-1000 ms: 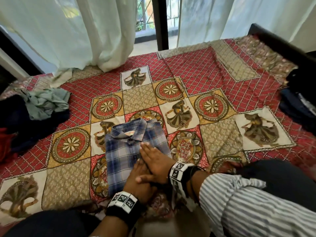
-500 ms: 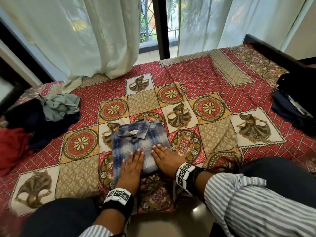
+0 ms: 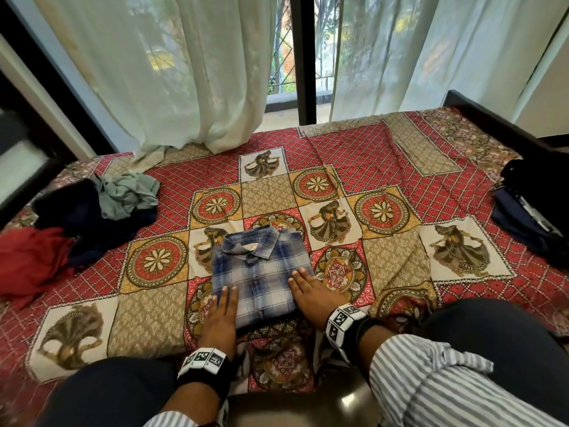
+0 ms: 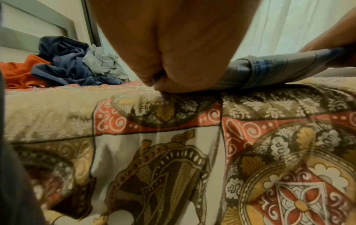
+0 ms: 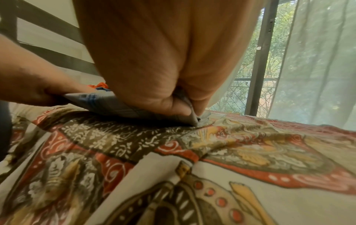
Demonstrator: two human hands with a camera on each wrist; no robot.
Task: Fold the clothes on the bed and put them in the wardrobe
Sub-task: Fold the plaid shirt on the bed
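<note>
Blue plaid shirt [image 3: 260,274], folded, lies mid-bed on the patterned bedspread [image 3: 400,167]; my left hand [image 3: 220,315] and right hand [image 3: 311,292], stacked a second ago, have slid to opposite near corners, thumbs tucked under, gripping it, seemingly ready for lifting toward the unseen wardrobe.

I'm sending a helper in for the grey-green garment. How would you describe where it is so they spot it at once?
On the bed, look to the far left corner by the curtain. The grey-green garment lies crumpled atop the clothes pile there, the only pale piece beside navy and red ones.
</note>
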